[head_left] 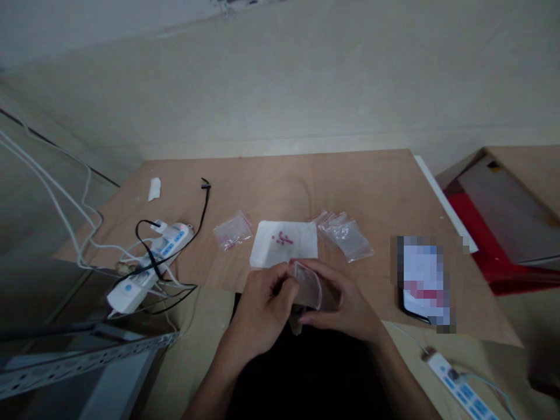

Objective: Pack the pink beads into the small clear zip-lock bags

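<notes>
Between my two hands, close to the table's front edge, is a small clear zip bag (308, 286) with a red strip along its mouth. The mouth looks spread apart. My left hand (266, 306) has its fingers curled against the bag's left side. Thumb and fingers of my right hand (343, 300) grip it from the right. Just beyond them lies a white sheet (262, 245) with several small red pieces (283, 238) on it. Left of the sheet rests a zip bag (234, 231) with some red bits visible. On the right, several clear zip bags (345, 235) overlap in a fanned pile.
A white power strip (175, 239) with tangled cables occupies the table's left side. At right lies a phone (422, 280), its screen blurred. Another power strip (459, 385) is lower right. A paper scrap (154, 189) sits at the back left, and the wall borders the wooden table (271, 181).
</notes>
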A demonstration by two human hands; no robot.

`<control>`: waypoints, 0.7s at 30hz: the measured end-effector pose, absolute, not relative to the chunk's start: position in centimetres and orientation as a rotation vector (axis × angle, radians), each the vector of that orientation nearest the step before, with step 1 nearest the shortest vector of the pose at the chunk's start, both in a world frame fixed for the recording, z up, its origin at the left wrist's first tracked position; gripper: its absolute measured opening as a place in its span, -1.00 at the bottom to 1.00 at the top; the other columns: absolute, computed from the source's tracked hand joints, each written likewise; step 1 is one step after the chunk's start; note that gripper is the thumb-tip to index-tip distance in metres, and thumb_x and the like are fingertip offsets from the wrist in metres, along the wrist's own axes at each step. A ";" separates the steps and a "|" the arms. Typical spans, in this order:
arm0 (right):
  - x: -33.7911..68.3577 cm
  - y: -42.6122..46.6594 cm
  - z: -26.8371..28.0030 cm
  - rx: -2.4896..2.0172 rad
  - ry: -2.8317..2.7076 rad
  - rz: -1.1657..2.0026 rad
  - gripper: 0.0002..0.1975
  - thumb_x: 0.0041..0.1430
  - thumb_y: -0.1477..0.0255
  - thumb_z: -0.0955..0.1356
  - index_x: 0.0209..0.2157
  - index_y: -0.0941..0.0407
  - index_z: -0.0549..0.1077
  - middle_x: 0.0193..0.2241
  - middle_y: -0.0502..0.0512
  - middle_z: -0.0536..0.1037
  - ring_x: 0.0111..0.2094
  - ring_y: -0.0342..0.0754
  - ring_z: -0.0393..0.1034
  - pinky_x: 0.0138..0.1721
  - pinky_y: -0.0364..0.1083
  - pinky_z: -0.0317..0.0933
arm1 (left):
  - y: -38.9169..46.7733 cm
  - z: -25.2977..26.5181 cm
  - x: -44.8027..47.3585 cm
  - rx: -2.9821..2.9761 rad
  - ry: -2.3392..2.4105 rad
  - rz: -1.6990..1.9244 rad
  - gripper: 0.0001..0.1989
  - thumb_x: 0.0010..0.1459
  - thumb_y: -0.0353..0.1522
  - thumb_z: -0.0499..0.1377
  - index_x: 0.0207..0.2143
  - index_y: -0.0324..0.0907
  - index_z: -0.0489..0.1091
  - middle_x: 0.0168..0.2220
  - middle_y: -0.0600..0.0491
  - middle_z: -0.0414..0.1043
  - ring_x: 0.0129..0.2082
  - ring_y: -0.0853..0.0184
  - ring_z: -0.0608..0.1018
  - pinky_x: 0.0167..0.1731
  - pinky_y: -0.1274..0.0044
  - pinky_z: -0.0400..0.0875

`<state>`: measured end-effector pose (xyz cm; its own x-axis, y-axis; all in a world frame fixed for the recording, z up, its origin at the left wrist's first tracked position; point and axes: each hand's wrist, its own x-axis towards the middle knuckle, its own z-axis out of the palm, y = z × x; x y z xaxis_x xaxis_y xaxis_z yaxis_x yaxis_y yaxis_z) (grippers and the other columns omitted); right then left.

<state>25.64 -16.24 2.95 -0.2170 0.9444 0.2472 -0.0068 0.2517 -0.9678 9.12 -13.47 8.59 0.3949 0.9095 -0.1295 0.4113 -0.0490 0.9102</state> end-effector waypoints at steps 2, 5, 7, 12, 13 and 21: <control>25.6 -16.2 2.5 -0.887 -1.409 1.188 -0.42 -0.09 0.20 0.52 0.01 -0.01 0.45 -0.11 0.12 0.56 -0.07 0.05 0.47 -0.02 0.08 0.35 | -13.6 8.8 9.1 1.623 1.176 0.625 -0.75 0.13 -0.39 -0.02 -0.61 -0.16 0.20 -0.64 0.19 0.12 -0.60 0.46 0.20 -0.58 0.58 0.05; 25.7 -16.2 2.1 -0.818 -1.353 1.246 -0.40 -0.15 0.16 0.54 -0.02 -0.02 0.47 -0.14 0.09 0.56 -0.09 0.04 0.47 -0.07 0.06 0.37 | -13.7 9.3 9.1 1.620 1.181 0.618 -0.74 0.13 -0.37 -0.01 -0.61 -0.17 0.23 -0.64 0.18 0.14 -0.60 0.45 0.21 -0.58 0.58 0.06; 25.8 -16.2 2.1 -0.803 -1.338 1.258 -0.43 -0.13 0.16 0.53 -0.03 -0.03 0.47 -0.17 0.07 0.57 -0.12 0.02 0.48 -0.11 0.03 0.38 | -13.7 9.7 9.1 1.624 1.185 0.618 -0.74 0.13 -0.36 0.00 -0.61 -0.17 0.24 -0.65 0.18 0.13 -0.60 0.45 0.21 -0.58 0.58 0.05; 26.4 -15.0 3.4 -0.919 -1.429 1.112 -0.64 -0.01 0.20 0.48 -0.16 0.01 0.52 -0.31 0.02 0.56 -0.29 -0.06 0.48 -0.28 -0.06 0.38 | -12.8 9.2 8.9 1.502 1.225 0.754 -0.72 0.07 -0.31 0.08 -0.66 -0.16 0.19 -0.66 0.20 0.04 -0.62 0.46 0.16 -0.59 0.57 0.02; 26.6 -14.5 4.0 -0.952 -1.493 1.044 -0.66 0.00 0.22 0.48 -0.17 0.02 0.52 -0.32 0.02 0.56 -0.30 -0.06 0.47 -0.28 -0.06 0.37 | -12.3 8.7 9.0 1.412 1.232 0.864 -0.73 0.06 -0.30 0.10 -0.65 -0.17 0.21 -0.64 0.19 0.09 -0.60 0.45 0.19 -0.57 0.57 0.07; 27.2 -7.7 10.8 -1.099 -2.587 0.440 -0.77 0.05 0.34 0.46 -0.22 0.09 0.57 -0.37 0.10 0.58 -0.37 0.00 0.48 -0.33 -0.06 0.30 | -8.2 6.0 11.8 0.205 0.835 0.817 -0.60 0.27 -0.24 -0.12 -0.41 -0.23 0.40 -0.51 0.01 0.43 -0.53 0.35 0.48 -0.47 0.52 0.34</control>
<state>27.16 -7.65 10.78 -0.6643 0.7325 0.1488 0.6420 0.6611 -0.3884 11.83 -8.22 5.97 0.3944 0.7142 -0.5783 -0.5625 0.6853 0.4627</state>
